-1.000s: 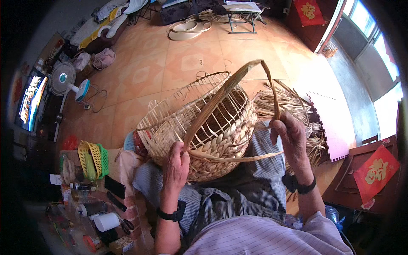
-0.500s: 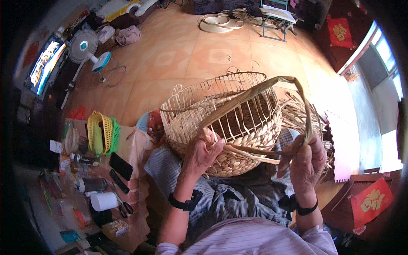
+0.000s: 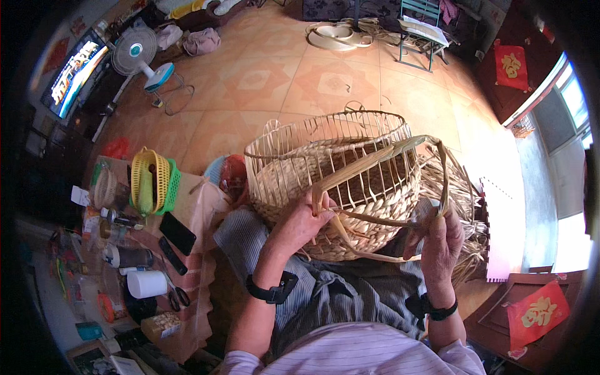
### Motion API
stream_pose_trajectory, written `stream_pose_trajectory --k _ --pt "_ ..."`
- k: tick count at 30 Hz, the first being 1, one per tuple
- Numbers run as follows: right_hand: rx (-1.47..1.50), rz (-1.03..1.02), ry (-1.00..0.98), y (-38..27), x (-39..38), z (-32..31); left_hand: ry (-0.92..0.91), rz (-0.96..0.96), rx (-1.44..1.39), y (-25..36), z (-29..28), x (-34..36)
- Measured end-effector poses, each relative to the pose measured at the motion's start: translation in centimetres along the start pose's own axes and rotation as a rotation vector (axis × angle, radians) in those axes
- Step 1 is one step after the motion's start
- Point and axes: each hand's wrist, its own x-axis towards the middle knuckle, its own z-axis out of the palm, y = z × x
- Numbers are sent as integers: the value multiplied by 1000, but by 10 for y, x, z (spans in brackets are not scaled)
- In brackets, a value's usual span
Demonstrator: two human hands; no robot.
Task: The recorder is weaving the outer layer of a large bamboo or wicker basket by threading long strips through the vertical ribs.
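Note:
A half-woven straw basket [image 3: 387, 194] rests over my lap in striped grey trousers [image 3: 325, 287], its upper part showing open upright stakes and a rim. A long folded dried leaf strand [image 3: 369, 160] arches across its front. My left hand [image 3: 301, 220] is closed on the strand at the basket's front left. My right hand [image 3: 437, 240] is closed on its downward-bending right part, by the basket's right side. A bundle of dried leaf strips [image 3: 469, 231] lies to the right of the basket.
At left, a low table [image 3: 200, 212] bears yellow [image 3: 159, 175] and green baskets, a phone [image 3: 178, 232], scissors [image 3: 180, 294] and a white cup [image 3: 147, 284]. Fan [image 3: 134, 53], screen [image 3: 78, 72] and folding chair [image 3: 419, 34] stand farther off. Pink mat [image 3: 503, 250] lies right.
Both hands first moved down and closer to my body, then the right shifted slightly farther down. The strand's arch is lower and flatter. The view has shifted, so the room appears farther right.

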Motion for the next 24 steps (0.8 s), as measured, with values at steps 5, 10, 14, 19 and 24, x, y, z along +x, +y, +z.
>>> stream_pose_trajectory --k 5,10,14,19,24 --pt "-164 15 -46 -22 -14 2 51 5 150 2 2 -3" --pt "-479 -237 -210 -23 -20 -1 50 62 204 -4 -1 0" --pt "-616 -321 -249 -26 -25 0 131 125 207 -5 5 -2" --pt "-698 -372 -390 -13 -11 24 74 210 163 10 4 -4" --pt "-609 -328 -550 14 3 46 107 197 267 12 7 -6"
